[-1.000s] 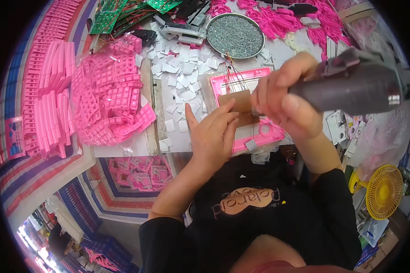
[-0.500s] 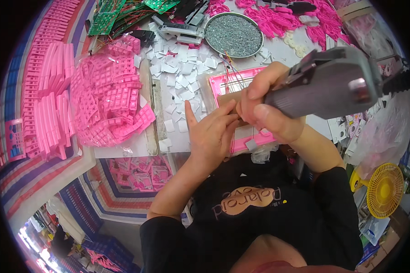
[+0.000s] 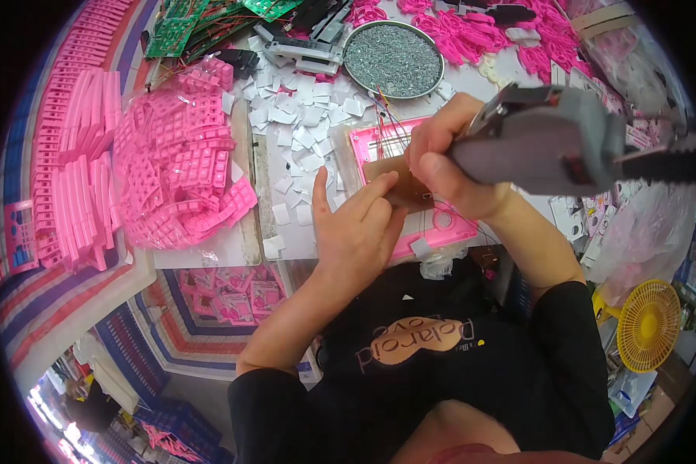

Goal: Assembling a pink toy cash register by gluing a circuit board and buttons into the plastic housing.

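My right hand (image 3: 456, 158) is wrapped around a grey electric screwdriver (image 3: 533, 147), held nearly level, its cable running off to the right. Its tip is hidden behind my fingers. Below it lies a brown circuit board (image 3: 398, 182), set in an open pink plastic casing (image 3: 414, 246) with thin red and dark wires at its far end. My left hand (image 3: 356, 228) rests at the board's left side, one fingertip on the board and the outermost finger spread away to the left. I see nothing held in it.
Small white square pads (image 3: 305, 127) are scattered left of the casing. Beyond them sits a round metal dish (image 3: 394, 58) full of screws. A bag of pink keypads (image 3: 182, 166), stacked pink strips (image 3: 85, 209) and green circuit boards (image 3: 178, 27) lie leftward. A yellow fan (image 3: 648, 325) stands right.
My left fingers have drawn back from beside my right hand, baring more of the brown board. The screwdriver's rear end has swung nearer me, and my right hand has shifted slightly.
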`<state>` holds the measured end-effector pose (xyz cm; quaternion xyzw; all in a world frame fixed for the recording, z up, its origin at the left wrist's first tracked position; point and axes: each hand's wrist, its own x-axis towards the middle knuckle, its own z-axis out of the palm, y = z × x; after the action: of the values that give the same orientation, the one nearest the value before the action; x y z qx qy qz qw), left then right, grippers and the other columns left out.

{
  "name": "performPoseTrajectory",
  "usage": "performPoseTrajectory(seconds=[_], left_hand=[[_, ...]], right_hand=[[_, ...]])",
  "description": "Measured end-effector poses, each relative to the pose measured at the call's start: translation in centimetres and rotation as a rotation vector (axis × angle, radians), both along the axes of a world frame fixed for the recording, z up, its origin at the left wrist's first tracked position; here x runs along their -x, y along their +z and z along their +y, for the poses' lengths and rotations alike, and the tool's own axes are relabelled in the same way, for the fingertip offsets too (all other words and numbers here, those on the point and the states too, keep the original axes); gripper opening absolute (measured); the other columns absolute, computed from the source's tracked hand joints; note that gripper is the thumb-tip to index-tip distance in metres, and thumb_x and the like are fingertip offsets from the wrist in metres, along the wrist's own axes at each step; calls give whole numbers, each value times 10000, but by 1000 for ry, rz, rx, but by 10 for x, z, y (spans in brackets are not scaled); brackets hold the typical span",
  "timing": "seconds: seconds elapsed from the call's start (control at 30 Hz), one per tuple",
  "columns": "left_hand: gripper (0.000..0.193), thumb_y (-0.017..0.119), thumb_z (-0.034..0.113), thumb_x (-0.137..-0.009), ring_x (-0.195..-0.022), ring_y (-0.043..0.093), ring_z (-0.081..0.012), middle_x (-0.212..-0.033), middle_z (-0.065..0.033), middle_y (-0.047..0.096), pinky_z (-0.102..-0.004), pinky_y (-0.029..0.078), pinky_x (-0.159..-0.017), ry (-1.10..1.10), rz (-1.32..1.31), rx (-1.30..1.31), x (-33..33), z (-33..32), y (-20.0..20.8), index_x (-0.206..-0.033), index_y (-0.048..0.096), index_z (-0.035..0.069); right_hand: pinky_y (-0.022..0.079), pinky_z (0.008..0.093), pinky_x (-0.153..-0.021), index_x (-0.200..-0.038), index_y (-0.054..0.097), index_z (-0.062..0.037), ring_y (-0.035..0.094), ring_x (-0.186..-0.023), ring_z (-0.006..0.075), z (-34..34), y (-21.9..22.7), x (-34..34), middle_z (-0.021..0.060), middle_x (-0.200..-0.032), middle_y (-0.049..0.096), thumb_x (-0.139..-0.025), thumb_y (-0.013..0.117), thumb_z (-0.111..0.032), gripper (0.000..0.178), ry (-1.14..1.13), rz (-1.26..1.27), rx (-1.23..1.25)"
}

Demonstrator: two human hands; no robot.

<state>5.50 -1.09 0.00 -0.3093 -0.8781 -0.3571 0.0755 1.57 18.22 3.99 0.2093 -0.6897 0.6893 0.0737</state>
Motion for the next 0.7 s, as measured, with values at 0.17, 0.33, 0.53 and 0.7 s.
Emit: performPoseTrajectory(seconds=[0.17, 0.33, 0.53, 0.7], left_hand=[[172, 757, 174, -840, -1054, 681, -178, -1234, -28, 687, -672, 172, -1153, 5, -53, 17, -4, -2, 3, -869, 605, 99], [123, 737, 133, -849, -1080, 673, -172, -1262, -26, 674, -681, 149, -1159, 15, -31, 14, -5, -3, -1, -904, 630, 111], [94, 739, 112, -851, -999, 701, -180, -1116, -14, 730, -665, 92, -1181, 22, -67, -68, 5, 1, 6, -930, 688, 112], [60, 738, 91, -852, -882, 717, -188, -955, -9, 757, -653, 74, -1187, 35, -171, -220, 4, 8, 15, -903, 711, 109]], right_hand=[[416, 261, -524, -970, 428, -60, 510, -592, 114, -1, -5, 0, 70, -702, 548, -941, 642, -97, 219, 40, -11, 30], [446, 255, -549, -997, 458, -40, 535, -605, 101, -8, 6, 3, 77, -734, 587, -930, 662, -106, 224, 67, -44, 26], [424, 284, -523, -1035, 456, -72, 476, -526, 113, 0, 31, -1, 20, -637, 518, -922, 668, -162, 257, 111, -21, 208], [402, 293, -505, -1049, 452, -93, 452, -507, 121, -5, 47, -14, 0, -596, 479, -931, 665, -204, 268, 209, -13, 338]])
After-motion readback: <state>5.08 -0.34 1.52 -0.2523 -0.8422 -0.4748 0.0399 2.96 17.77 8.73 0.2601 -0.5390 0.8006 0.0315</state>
